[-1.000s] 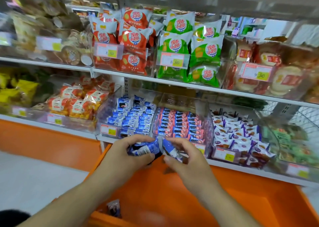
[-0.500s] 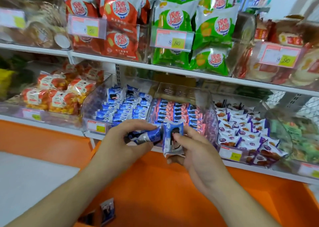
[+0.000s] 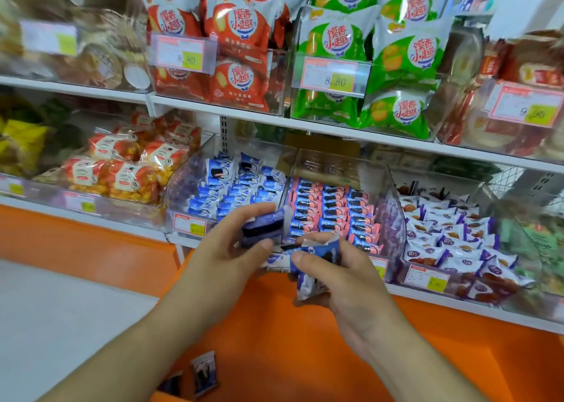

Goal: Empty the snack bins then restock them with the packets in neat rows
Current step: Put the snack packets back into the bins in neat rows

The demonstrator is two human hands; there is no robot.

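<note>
- Head view, hands first: left hand (image 3: pixel 225 249) curled round a small stack of blue foil cookie packets (image 3: pixel 264 226), right hand (image 3: pixel 338 279) pinching a couple more blue-and-white cookie packets (image 3: pixel 314 264). Both bunches held just in front of the shelf edge, close together, not in any bin yet.
- Same view, shelf: clear plastic bin of blue packets (image 3: pixel 183 185) straight behind the hands, already lined up in rows but with room near the front. Clear plastic bin of pink packets (image 3: pixel 393 194) beside it looks finished.
- Step in hand, by the look of it: restocking, squaring up a handful before placing.
- Next move probably calls for standing the stack on edge in the blue bin's front gap, labels matching the rows.
- Worth noting: loose dark packets (image 3: pixel 204 374) lying lower down on the orange surface (image 3: pixel 305 340), likely to be gathered too.
</note>
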